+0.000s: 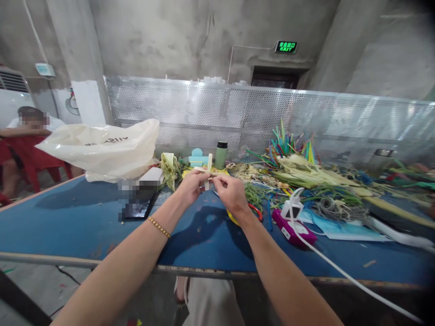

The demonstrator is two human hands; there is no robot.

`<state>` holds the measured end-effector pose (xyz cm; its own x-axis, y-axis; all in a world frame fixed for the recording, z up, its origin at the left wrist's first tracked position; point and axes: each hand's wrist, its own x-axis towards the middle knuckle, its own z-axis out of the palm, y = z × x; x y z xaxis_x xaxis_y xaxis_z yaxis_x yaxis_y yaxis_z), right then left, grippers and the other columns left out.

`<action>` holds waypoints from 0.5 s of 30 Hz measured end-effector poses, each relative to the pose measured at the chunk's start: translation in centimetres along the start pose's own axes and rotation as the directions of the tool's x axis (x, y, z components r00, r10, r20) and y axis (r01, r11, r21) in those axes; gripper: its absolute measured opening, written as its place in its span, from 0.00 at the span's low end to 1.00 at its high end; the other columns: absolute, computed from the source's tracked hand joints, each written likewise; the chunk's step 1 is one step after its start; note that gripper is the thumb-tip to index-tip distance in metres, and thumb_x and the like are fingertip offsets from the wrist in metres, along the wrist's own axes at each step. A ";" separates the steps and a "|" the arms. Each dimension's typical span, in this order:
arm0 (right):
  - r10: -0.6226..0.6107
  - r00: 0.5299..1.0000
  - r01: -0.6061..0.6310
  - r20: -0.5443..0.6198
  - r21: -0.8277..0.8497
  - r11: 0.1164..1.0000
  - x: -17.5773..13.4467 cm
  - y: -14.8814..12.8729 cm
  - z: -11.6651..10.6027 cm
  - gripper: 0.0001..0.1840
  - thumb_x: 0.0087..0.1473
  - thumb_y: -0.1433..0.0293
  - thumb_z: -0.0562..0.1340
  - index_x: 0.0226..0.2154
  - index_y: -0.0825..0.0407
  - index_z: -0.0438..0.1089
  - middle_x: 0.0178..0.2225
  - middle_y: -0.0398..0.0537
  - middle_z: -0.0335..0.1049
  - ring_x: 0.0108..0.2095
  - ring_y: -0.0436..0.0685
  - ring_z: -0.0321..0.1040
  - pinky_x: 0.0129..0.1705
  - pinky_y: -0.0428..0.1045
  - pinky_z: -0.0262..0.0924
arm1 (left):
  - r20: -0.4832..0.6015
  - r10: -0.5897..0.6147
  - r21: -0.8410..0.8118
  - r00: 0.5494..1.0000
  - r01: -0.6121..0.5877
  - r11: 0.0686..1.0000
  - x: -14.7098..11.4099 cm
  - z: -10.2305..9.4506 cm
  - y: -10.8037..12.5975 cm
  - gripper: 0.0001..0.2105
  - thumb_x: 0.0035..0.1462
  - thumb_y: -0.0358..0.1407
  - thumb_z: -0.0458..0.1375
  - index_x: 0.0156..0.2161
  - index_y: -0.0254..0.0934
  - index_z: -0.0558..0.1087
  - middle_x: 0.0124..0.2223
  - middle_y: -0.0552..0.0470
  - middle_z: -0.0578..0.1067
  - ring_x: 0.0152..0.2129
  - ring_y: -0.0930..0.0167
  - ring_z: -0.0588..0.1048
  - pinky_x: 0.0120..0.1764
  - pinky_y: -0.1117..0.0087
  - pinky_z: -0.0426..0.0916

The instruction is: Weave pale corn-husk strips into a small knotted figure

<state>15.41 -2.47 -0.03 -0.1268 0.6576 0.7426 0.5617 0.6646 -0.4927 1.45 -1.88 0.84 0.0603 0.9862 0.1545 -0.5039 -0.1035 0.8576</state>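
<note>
Above the blue table my left hand (192, 186) pinches pale, flat strips that look like plant husk; one strip (210, 164) stands upright and crosses another at the fingertips. My right hand (231, 194) is closed close beside it, thumb and fingers pinching the end of a strip at the crossing. How the strips join is too small to tell. Below the right wrist, partly hidden, lie a yellow loop (232, 218) and an orange-red loop (256, 211), resembling scissor handles. Behind the hands are a yellow item (186, 173) and a green bottle (221, 155) with a black lid.
At left are a large cream plastic bag (108, 151), a phone-like dark screen (137, 209) and a husk bundle (171, 170). Right hold husks (306, 170), coloured stems (283, 142), a purple power strip (294, 231) with a white cable (335, 268), and a blue mask (350, 230). A person sits far left.
</note>
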 end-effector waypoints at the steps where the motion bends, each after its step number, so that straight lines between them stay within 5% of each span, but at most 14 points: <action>1: -0.005 1.000 0.005 0.003 -0.023 1.000 -0.1 0.1 0.2 0.12 0.55 0.64 0.59 0.28 0.50 0.77 0.27 0.48 0.76 0.27 0.55 0.67 0.32 0.49 0.57 | 0.011 0.000 -0.005 1.000 0.000 1.000 -0.1 0.1 -0.1 0.12 0.40 0.28 0.68 0.31 0.35 0.71 0.31 0.52 0.77 0.26 0.72 0.74 0.30 0.70 0.66; 8: 0.060 0.995 -0.067 0.083 0.086 0.994 0.2 1.0 0.7 0.15 0.52 0.62 0.60 0.20 0.50 0.72 0.17 0.43 0.67 0.21 0.52 0.59 0.26 0.47 0.51 | 0.100 0.097 0.092 0.990 -0.106 0.990 -0.2 0.5 -0.8 0.14 0.38 0.36 0.70 0.32 0.33 0.74 0.28 0.53 0.75 0.23 0.74 0.70 0.27 0.72 0.60; 15: -0.035 0.999 0.035 -0.019 -0.014 0.999 0.0 0.4 0.5 0.15 0.54 0.65 0.58 0.19 0.50 0.69 0.18 0.41 0.62 0.22 0.51 0.55 0.27 0.47 0.48 | 0.176 0.217 0.295 0.960 -0.262 0.919 -0.1 0.2 -0.9 0.15 0.43 0.43 0.68 0.24 0.31 0.75 0.23 0.53 0.71 0.20 0.77 0.62 0.25 0.73 0.54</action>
<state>15.26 -2.07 -0.45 -0.1312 0.6273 0.7677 0.5687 0.6819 -0.4600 2.09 -1.94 0.13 0.1002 0.9016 0.4208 -0.2244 -0.3915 0.8924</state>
